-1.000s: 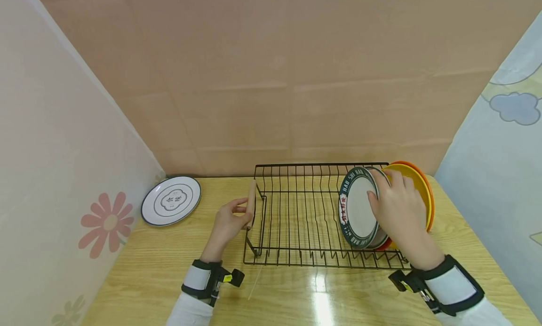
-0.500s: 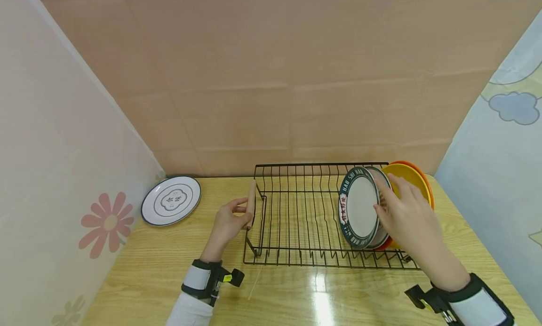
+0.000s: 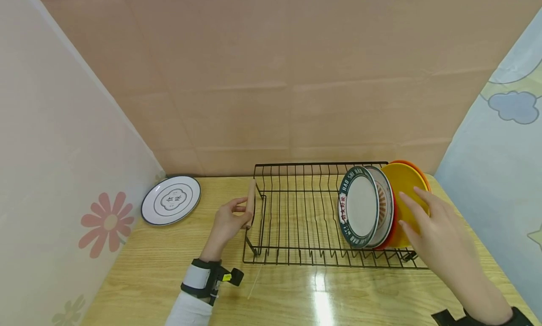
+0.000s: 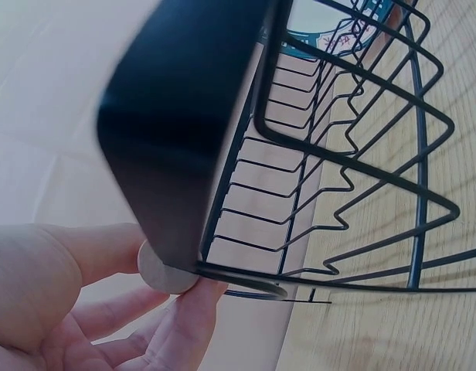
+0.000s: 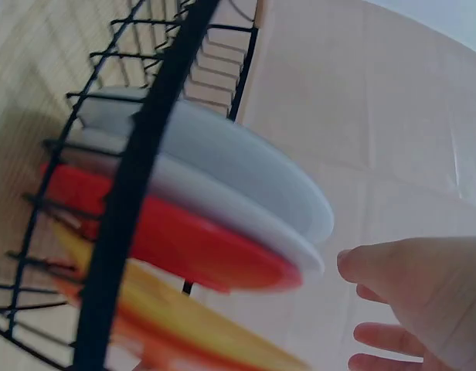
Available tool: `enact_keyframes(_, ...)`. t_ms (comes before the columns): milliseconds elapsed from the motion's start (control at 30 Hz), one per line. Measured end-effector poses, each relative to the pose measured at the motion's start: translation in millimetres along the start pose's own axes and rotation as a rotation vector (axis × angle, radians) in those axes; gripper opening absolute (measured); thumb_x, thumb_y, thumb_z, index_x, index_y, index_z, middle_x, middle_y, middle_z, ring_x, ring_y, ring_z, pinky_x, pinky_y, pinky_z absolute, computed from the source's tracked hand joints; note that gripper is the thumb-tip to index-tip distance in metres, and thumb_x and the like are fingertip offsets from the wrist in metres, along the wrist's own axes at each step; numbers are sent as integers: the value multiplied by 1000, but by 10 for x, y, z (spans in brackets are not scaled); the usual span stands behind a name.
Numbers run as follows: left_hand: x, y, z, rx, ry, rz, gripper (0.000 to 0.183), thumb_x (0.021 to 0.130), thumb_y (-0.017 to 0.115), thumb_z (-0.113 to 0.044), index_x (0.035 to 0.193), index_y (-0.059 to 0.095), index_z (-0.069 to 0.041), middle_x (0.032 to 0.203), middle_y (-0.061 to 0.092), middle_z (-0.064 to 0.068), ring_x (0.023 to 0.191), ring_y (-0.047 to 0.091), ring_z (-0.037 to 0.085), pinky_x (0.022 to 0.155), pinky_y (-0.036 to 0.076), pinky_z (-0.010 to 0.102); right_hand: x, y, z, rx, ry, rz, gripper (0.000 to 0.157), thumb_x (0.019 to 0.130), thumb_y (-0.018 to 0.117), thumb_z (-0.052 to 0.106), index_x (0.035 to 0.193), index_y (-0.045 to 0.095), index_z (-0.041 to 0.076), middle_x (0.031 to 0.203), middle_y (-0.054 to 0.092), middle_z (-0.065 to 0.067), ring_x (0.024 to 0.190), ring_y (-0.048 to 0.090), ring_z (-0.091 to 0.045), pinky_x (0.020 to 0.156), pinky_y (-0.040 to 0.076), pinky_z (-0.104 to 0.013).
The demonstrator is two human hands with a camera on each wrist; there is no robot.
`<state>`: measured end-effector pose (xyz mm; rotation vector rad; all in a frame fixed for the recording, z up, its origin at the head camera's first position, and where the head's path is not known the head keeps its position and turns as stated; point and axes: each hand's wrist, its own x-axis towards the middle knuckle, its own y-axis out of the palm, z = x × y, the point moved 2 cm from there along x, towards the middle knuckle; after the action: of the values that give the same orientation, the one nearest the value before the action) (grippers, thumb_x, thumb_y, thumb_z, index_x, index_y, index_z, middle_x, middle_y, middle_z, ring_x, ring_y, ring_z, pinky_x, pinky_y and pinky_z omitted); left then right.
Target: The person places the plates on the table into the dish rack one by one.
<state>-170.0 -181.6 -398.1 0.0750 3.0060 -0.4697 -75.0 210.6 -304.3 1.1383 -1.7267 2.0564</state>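
A black wire dish rack (image 3: 305, 164) stands on the table. My left hand (image 3: 227, 222) grips the wooden handle (image 3: 251, 201) at its left end, and the left wrist view shows thumb and fingers round the handle's round end (image 4: 164, 269). Plates stand on edge in the rack's right part: a green-rimmed plate (image 3: 361, 206), a white plate (image 3: 384, 218) with a brown pattern, a red plate (image 3: 394, 228) mostly hidden, a yellow plate (image 3: 402, 180) and an orange plate (image 3: 417, 167). My right hand (image 3: 444, 236), fingers spread and holding nothing, overlaps the yellow plate.
A white plate (image 3: 171, 200) with a dark blue rim lies at the back left of the wooden table (image 3: 148, 269), close to the left wall (image 3: 63, 152). A brown covering (image 3: 271, 81) hangs behind the rack, and a blue wall panel (image 3: 499, 175) rises at the right.
My right hand has come away from the plates in the rack, moving right and toward me, uncovering the patterned and yellow plates. The left hand has stayed on the handle.
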Motion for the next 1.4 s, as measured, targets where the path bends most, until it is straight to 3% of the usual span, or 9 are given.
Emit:
enact_keyframes(133, 5, -1, 3, -5, -3, 2, 46, 82, 63, -3, 127, 55, -5, 100, 60, 20, 74, 66, 34, 61, 56, 35, -121, -75, -62, -22, 34, 15, 73, 94, 22, 56, 117, 59, -1, 116, 51, -33, 95, 50, -50, 73, 44, -59)
enact_keyframes(367, 9, 1, 16, -9, -6, 2, 46, 82, 63, -3, 127, 55, -6, 101, 59, 20, 74, 66, 35, 64, 56, 41, -321, -172, -137, -49, 103, -29, 75, 92, 24, 60, 118, 58, -1, 112, 53, -36, 89, 50, -54, 70, 42, -62)
enact_keyframes(567, 7, -2, 15, -9, -1, 2, 46, 82, 63, -3, 127, 55, -6, 101, 60, 20, 74, 66, 35, 62, 56, 39, -485, -196, -215, -71, 183, 11, 80, 91, 20, 62, 123, 54, -3, 112, 51, -37, 90, 46, -55, 74, 38, -66)
enact_keyframes(733, 7, -3, 16, -9, 4, 1, 46, 81, 64, -3, 126, 55, -6, 100, 60, 20, 72, 66, 33, 61, 56, 36, -600, -139, -276, -69, 199, 9, 79, 92, 22, 61, 125, 52, -3, 108, 53, -37, 85, 48, -54, 68, 39, -63)
enact_keyframes(867, 10, -3, 22, -10, 2, 0, 46, 81, 64, -3, 126, 55, -6, 101, 60, 20, 71, 67, 31, 60, 56, 34, -684, -52, -339, -50, 205, 55, 81, 90, 18, 62, 131, 48, -1, 107, 52, -37, 79, 51, -52, 61, 40, -59)
enact_keyframes(1033, 8, -4, 19, -12, -7, 1, 46, 82, 64, -3, 126, 55, -6, 101, 59, 20, 74, 66, 35, 61, 56, 35, -741, 81, -424, -28, 213, 109, 86, 87, 13, 63, 133, 45, -2, 108, 51, -37, 82, 51, -52, 64, 41, -61)
enact_keyframes(1400, 16, 3, 32, -13, -2, -8, 45, 81, 64, -2, 126, 56, -7, 99, 60, 20, 72, 66, 34, 62, 56, 38, -764, 210, -505, 3, 199, 91, 88, 88, 17, 63, 117, 53, -12, 104, 53, -36, 81, 52, -52, 63, 44, -60)
